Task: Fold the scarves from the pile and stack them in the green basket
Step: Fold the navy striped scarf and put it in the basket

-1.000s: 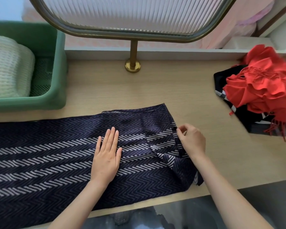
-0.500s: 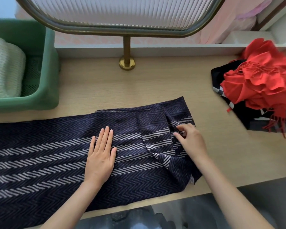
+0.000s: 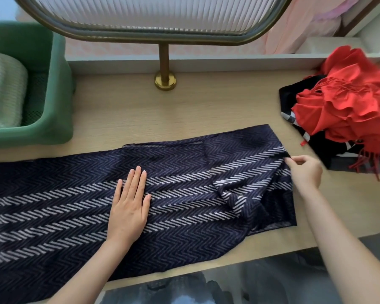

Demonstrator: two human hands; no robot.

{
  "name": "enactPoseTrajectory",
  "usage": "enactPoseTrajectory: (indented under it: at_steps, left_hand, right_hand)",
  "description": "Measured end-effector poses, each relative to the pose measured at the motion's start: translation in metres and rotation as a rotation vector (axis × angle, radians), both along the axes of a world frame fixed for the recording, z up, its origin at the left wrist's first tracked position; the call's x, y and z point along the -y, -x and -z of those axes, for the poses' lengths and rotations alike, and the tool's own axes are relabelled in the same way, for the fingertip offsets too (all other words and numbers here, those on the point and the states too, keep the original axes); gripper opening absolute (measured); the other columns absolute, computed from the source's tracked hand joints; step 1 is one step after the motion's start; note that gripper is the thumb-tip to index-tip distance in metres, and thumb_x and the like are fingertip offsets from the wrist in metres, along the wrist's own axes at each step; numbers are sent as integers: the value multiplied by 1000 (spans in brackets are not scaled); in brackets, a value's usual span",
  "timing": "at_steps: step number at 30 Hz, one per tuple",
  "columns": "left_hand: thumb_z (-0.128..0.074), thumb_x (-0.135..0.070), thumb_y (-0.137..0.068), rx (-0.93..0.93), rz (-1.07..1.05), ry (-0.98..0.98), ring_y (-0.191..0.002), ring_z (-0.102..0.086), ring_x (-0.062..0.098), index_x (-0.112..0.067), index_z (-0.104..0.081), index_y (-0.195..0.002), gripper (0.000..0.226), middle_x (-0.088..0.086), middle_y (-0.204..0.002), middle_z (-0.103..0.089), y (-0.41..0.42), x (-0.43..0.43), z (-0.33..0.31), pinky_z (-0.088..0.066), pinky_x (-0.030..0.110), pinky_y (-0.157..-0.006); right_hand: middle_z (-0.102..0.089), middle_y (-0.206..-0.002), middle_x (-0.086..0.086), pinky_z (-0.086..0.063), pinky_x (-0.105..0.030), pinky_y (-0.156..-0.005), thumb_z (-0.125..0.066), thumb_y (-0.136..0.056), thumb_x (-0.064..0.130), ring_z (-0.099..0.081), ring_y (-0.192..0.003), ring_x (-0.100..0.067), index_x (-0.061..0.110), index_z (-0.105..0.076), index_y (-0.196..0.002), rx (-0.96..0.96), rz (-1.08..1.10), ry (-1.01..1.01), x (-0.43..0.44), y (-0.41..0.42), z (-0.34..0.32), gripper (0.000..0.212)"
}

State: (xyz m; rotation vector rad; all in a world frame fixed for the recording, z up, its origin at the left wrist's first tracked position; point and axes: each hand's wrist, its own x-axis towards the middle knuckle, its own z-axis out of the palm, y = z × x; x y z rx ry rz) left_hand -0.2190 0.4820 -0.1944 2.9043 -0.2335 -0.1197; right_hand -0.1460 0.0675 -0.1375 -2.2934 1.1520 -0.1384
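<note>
The blue scarf [image 3: 184, 172] lies across the table [image 3: 206, 106], from 9 o'clock to 3 o'clock. The left hand [image 3: 130, 207] rests flat on its middle, fingers straight. The right hand [image 3: 305, 172] pinches the scarf's edge at 3 o'clock. The basket [image 3: 57, 84] sits at 10 o'clock with a folded white scarf [image 3: 2, 95] inside. The pile [image 3: 349, 106] is at 2 o'clock.

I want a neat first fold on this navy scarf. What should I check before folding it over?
1. Left hand flat on the navy herringbone scarf, pinning it: ok.
2. Right hand pinching the scarf's right edge: ok.
3. Right end smooth: not ok, cloth bunched there.
4. Left end straight: cannot tell, out of frame.
5. Red scarf pile apart from it: ok.
6. Green basket has room: ok.
</note>
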Motion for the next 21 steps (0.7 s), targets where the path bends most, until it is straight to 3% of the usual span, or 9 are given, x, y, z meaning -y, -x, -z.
enactPoseTrajectory:
  at_steps: [3,7,10,12,17,21]
  left_hand:
    - [-24,-35,-100,0,0,0,-149,-7,16,-11,-17,-153,59,2,-162,-11,0,0,0,-9,40,-120]
    - [-24,-35,-100,-5,0,4,-149,-7,15,-11,-17,-153,59,2,-162,-10,0,0,-1,-9,40,-120]
    - [-23,-36,-100,-5,2,2,-149,-7,16,-11,-17,-153,59,2,-162,-10,0,0,0,-8,41,-120]
    - [-23,-36,-99,-6,6,4,-149,-8,16,-10,-18,-153,59,3,-162,-11,-1,0,1,-9,41,-120]
    - [-18,-38,-100,-4,-11,-29,-148,-11,21,-5,-25,-150,60,9,-160,-16,-2,4,1,-5,44,-120]
    - [-24,-36,-99,0,0,14,-147,-13,22,-4,-29,-148,60,12,-158,-23,-1,37,-9,-4,44,-119]
  right_hand:
    - [-71,-94,-14,-46,-36,-77,-64,-88,20,-63,-88,-31,7,-69,-87,-30,-34,10,15,-1,5,14]
    - [-66,-85,-5,-41,-32,-71,-63,-89,28,-58,-79,-22,12,-66,-88,84,-184,-7,-2,6,-2,16]
    - [-64,-86,-4,-43,-29,-71,-71,-84,23,-57,-75,-17,17,-66,-86,138,-362,-45,-20,29,-7,8]
    - [-61,-87,0,-45,-30,-71,-74,-82,19,-56,-75,-16,17,-66,-89,76,-442,-68,-28,56,-7,11]
    - [-54,-99,-2,-46,-35,-71,-73,-82,22,-55,-86,-22,14,-62,-102,-132,-416,81,-38,120,9,24]
    - [-55,-90,-4,-42,-34,-68,-67,-87,16,-54,-86,-26,11,-61,-87,-81,-351,126,-44,124,15,8]
